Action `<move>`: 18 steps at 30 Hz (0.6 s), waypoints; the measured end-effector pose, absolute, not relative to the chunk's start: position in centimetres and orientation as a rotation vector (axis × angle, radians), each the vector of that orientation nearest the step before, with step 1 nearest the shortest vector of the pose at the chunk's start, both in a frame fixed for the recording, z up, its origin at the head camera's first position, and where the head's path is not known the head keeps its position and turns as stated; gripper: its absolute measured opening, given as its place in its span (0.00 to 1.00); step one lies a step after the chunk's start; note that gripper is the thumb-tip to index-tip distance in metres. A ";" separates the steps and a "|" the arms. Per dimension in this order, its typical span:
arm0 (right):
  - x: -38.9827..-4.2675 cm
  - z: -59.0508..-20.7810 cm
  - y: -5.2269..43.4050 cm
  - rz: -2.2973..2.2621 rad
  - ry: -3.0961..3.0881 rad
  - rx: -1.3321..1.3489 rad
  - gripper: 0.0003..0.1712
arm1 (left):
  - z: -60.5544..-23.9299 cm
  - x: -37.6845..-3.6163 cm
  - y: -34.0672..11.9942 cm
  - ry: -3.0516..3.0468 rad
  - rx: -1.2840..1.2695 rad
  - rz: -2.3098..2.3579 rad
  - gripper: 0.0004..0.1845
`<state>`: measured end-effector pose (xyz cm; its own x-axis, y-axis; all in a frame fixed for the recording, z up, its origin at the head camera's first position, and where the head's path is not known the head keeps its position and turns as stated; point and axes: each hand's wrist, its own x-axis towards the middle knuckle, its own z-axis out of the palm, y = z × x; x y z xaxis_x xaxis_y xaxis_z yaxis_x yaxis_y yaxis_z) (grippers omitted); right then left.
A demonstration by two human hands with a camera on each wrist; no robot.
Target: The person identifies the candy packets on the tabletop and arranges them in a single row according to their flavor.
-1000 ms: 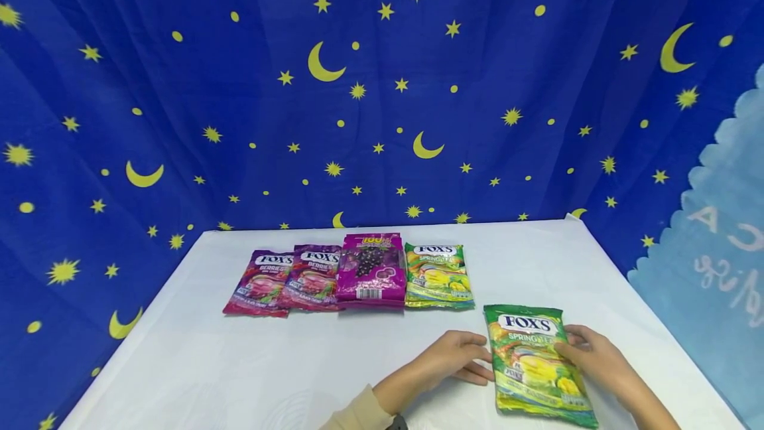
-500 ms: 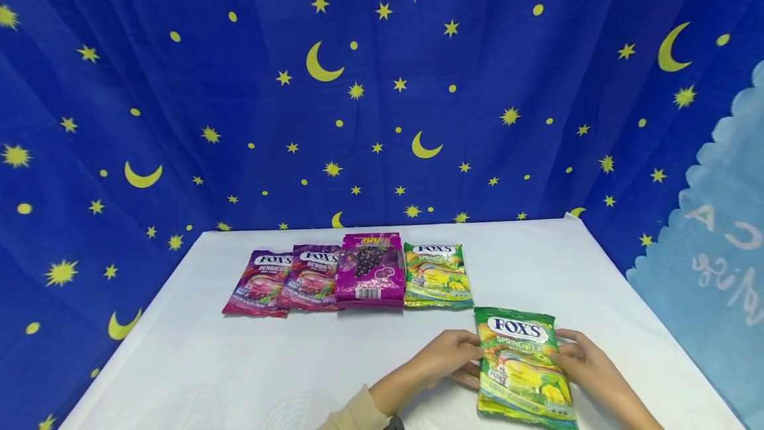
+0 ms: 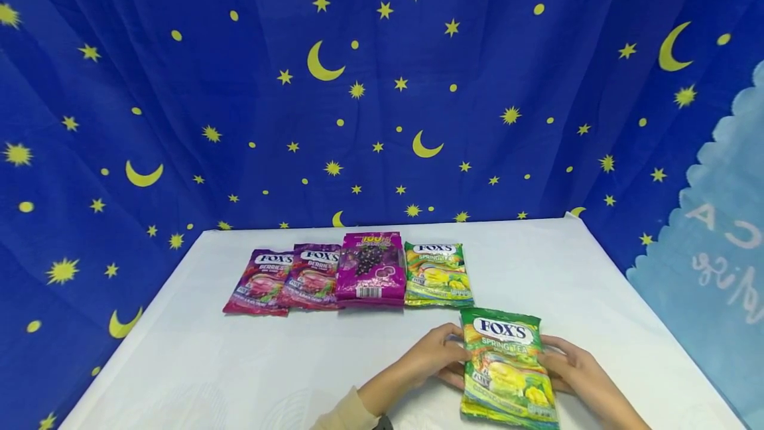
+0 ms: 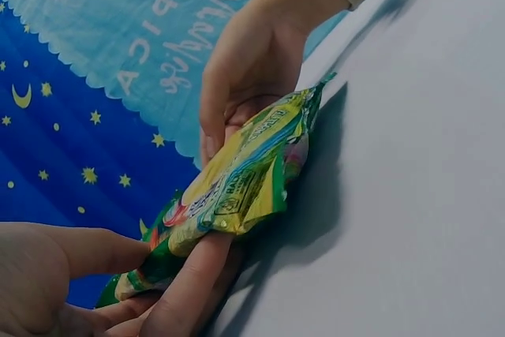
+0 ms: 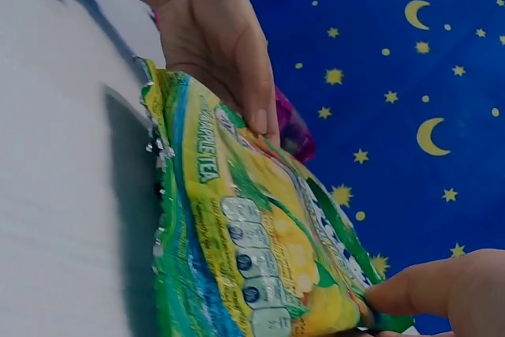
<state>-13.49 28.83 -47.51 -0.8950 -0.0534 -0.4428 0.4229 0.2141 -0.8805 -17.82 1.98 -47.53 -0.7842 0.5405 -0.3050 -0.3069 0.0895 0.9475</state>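
In the head view, a green and yellow Fox's Spring Tea candy bag (image 3: 507, 373) is held between both hands near the table's front. My left hand (image 3: 431, 356) pinches its left edge, thumb on the printed face and fingers behind, as the left wrist view shows. On the opposite edge, my right hand (image 3: 575, 369) grips the bag with its thumb on the front. Its other fingers are mostly hidden behind the wrapper. Both wrist views show the bag (image 4: 237, 167) tilted, with a shadow beside it on the white surface.
Behind, a row lies on the white table (image 3: 239, 363): two purple Fox's Berries bags (image 3: 260, 284) (image 3: 310, 279), a magenta grape candy bag (image 3: 370, 267) and another green Spring Tea bag (image 3: 438, 276). A blue star-and-moon cloth (image 3: 382, 111) hangs beyond the table.
The held candy bag has moved left with both hands and turned slightly more upright in view. My left hand, beside its edge at first, now grips it. The back row stays put.
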 end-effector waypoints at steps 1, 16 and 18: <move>-13.5 -47.5 28.8 -1.736 2.091 0.321 0.47 | -47.5 -17.9 1.8 1.759 0.227 1.752 0.13; -14.7 -46.8 26.5 -1.806 1.899 -0.053 0.46 | -46.8 -18.6 -0.6 1.875 0.204 1.737 0.11; -15.1 -46.8 26.2 -1.822 1.893 -0.047 0.46 | -46.5 -18.8 -0.9 1.899 0.197 1.735 0.11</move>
